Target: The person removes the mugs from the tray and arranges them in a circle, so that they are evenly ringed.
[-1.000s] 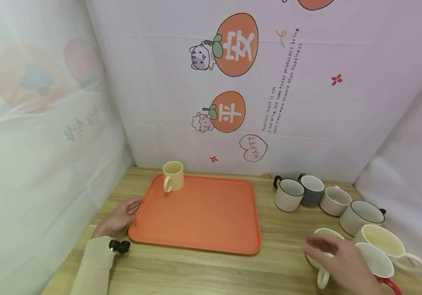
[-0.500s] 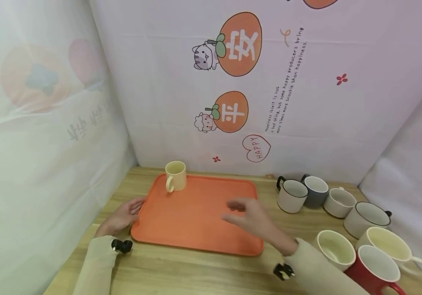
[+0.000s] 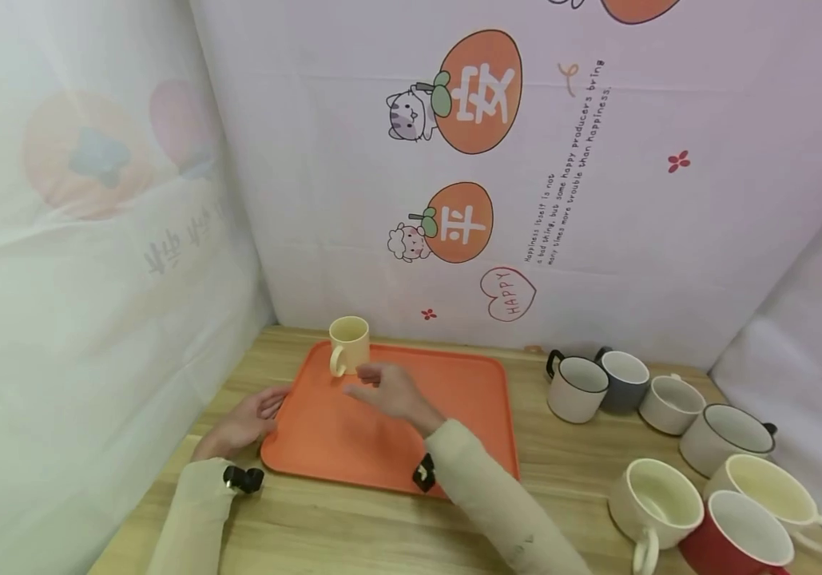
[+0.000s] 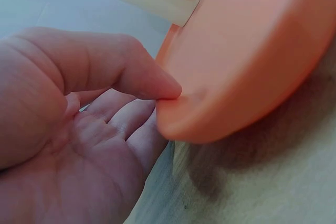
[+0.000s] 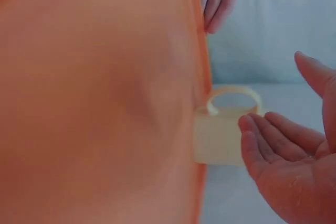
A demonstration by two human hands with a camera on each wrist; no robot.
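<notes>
An orange tray [image 3: 446,383] lies on the wooden table, and a pale yellow mug [image 3: 351,345] stands upright at its far left corner, handle toward the front. At the tray's left edge my left hand [image 3: 241,425] pinches the rim; the left wrist view has the thumb [image 4: 152,77] on top and the fingers going beneath. Over the tray, just right of the mug, hovers my right hand [image 3: 392,391], holding nothing. Its fingers [image 5: 283,142] are extended with the thumb spread apart. The right wrist view has the fingertips overlapping the mug; whether they touch cannot be told.
At the right stand several mugs: a white one with a black handle [image 3: 577,390], a grey one [image 3: 623,381], a wide white one [image 3: 727,439], a cream one [image 3: 655,503] and a red one [image 3: 734,535]. White cloth walls [image 3: 353,263] enclose the table's back and sides.
My right hand has left the cream mug at the right and moved left across the tray to the pale yellow mug. My left hand has stayed at the tray's edge.
</notes>
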